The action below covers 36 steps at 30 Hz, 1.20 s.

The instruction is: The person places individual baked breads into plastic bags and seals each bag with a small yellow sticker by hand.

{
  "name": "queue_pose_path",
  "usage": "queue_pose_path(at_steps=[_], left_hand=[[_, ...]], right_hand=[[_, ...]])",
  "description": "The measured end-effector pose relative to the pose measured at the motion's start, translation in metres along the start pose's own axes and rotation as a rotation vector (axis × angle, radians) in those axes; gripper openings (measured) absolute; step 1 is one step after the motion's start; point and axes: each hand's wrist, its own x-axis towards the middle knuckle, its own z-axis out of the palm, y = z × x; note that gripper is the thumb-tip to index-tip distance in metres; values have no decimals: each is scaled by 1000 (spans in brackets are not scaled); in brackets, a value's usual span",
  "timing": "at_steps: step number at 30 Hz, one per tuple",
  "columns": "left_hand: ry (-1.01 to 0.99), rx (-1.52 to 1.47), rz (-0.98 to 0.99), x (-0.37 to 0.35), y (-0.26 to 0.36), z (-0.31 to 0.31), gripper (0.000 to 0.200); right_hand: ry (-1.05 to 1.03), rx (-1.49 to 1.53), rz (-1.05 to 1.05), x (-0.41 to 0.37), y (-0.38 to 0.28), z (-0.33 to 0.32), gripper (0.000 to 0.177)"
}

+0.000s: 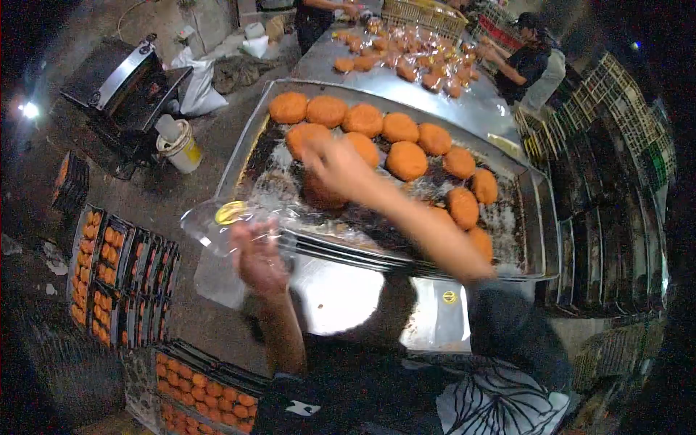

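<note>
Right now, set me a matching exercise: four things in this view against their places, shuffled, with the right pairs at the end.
Things
1. Right hand
2. Clear plastic bag
3. White bucket
4. Yellow crate

Places
A. On the floor, near the black machine
B. At the far end of the metal table
C. Over the tray of round buns
D. Against the left hand

Pairs: 1-C, 2-D, 3-A, 4-B
</note>
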Motion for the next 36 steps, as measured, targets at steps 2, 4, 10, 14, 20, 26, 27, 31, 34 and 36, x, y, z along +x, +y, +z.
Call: queue_pose_path(at_steps=[2,4,10,14,20,26,27,31,34,36], left_hand=[[154,55,29,11,27,-1,39],[289,143,6,17,38,-5,44],[223,-145,26,33,72,-36,54],[301,-234,220,41,63,-21,48],[-301,630,592,-10,-32,47,55],[-223,-94,-724,-120,-76,120,61],[-226,-90,-774,-137,-84,126,61],[-104,102,-865,-171,-95,166,51],[-698,291,-869,-214,-136,122,26],[-1216,768,202,-255,-153,122,13]], right_hand=[[72,-270,-11,84,70,58,28],[-220,-635,21,123,142,100,63],[-294,-260,75,61,145,60,47],[238,-177,11,-10,61,11,48],[375,-237,-268,-101,-54,-19,78],[837,-140,277,-185,-69,-64,76],[676,-93,279,-202,-50,-71,81],[878,-22,477,-271,-53,-99,84],[551,9,397,-310,7,-139,25],[675,-28,518,-287,17,-196,20]])
